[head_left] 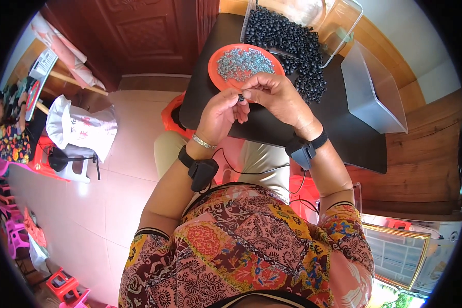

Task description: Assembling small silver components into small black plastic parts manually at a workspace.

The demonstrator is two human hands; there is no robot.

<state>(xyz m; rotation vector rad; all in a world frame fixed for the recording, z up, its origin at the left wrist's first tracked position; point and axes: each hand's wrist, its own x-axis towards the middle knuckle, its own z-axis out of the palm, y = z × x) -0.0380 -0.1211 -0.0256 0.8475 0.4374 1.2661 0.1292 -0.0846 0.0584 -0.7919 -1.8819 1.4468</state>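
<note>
Between the thumb and fingers of my left hand (222,110) is a small black part (241,97), round like a knob or cap. My right hand (277,97) meets it from the other side, thumb and forefinger pinched against the part's upper end. Whatever those fingertips hold is too small to make out. Both hands are above the near edge of the black table (205,102). Just beyond them lies an orange-red plate (216,61) with many small silvery metal pieces (246,62). Behind and right of it spreads a heap of similar black parts (282,38).
The heap spills from a clear plastic bin (339,36). A translucent container (372,92) stands at the table's right. Cables hang between my wrist-worn devices and my lap. Another person sits at far left, near a white sack (82,126) and plastic stools (61,282).
</note>
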